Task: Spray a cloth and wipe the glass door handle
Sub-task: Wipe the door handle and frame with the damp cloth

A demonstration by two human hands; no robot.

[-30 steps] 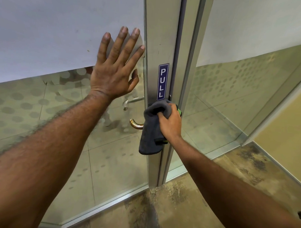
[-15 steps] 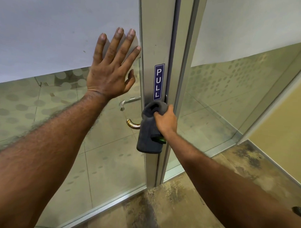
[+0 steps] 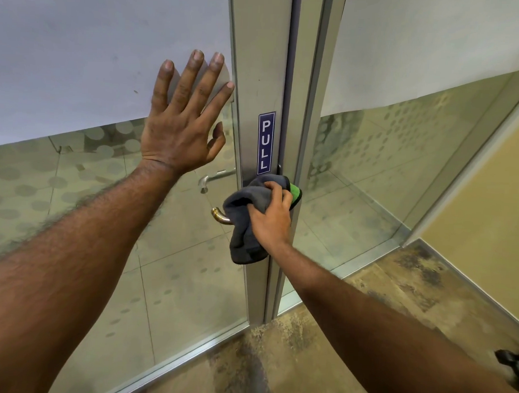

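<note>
At the metal door frame, just below the blue PULL sign (image 3: 265, 142), the right hand (image 3: 270, 218) grips a grey cloth (image 3: 247, 225) bunched over the brass handle (image 3: 221, 216), whose curved end pokes out left; the handle's covered part seems gripped too. Left hand (image 3: 181, 120) lies flat on the glass door (image 3: 95, 58), fingers spread wide.

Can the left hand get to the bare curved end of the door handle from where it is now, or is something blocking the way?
Probably yes. The left hand lies flat on the glass door above the handle's brass end, which sticks out uncovered to the left of the grey cloth gripped by the right hand. Nothing lies between them.
</note>
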